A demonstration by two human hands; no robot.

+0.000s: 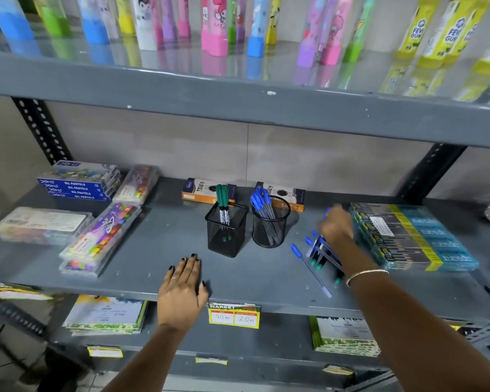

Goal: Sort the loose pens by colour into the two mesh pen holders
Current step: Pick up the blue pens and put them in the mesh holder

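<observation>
On the grey shelf [159, 239] stand the square mesh holder [226, 232] with green pens and, just beside it, the round mesh holder [270, 222] with blue pens; my left hand [183, 290] lies flat and open, empty, at the shelf edge; my right hand [337, 224], blurred, seems closed on the loose pens [316, 254].

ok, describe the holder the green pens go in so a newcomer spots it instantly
On the middle grey shelf, two black mesh holders stand side by side near the centre, in front of orange boxes. Take the left one, the square holder. Its neighbour, the round holder, is full of blue-capped pens, while this one holds a couple of green-capped pens.
</observation>
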